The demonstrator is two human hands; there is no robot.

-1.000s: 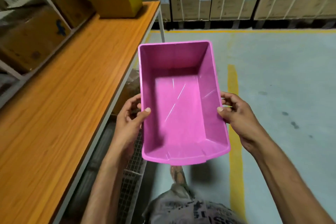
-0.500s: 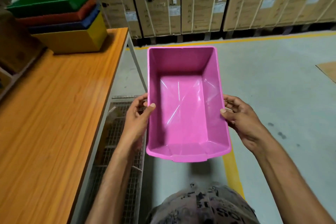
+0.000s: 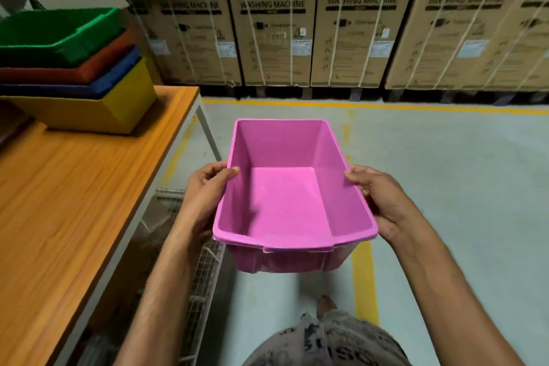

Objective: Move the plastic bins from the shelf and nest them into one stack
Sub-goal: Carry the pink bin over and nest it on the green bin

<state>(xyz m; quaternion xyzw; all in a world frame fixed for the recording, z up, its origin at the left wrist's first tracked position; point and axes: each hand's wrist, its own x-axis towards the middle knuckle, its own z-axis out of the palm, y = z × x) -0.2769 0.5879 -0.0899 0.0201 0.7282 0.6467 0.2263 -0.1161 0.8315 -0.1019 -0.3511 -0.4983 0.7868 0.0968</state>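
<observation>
Fingers (image 3: 365,175) of both hands curl round the long sides of the pink bin (image 3: 285,205) — thumbs hooked over the rim, the other fingers outside the walls. The left hand (image 3: 205,196) grips the left side and the right hand (image 3: 386,205) the right, with both forearms stretched forward and the wrists roughly level. Compared with half a second ago the bin sits flatter, so its near outer wall now shows. The stack of bins (image 3: 89,77), green in red in blue in yellow, looms larger at the desk's (image 3: 74,202) far end, near the right corner. The pink bin hangs in the air over the floor, just off the desk's right edge and well apart from the stack. Cardboard boxes (image 3: 273,27) line the back.
</observation>
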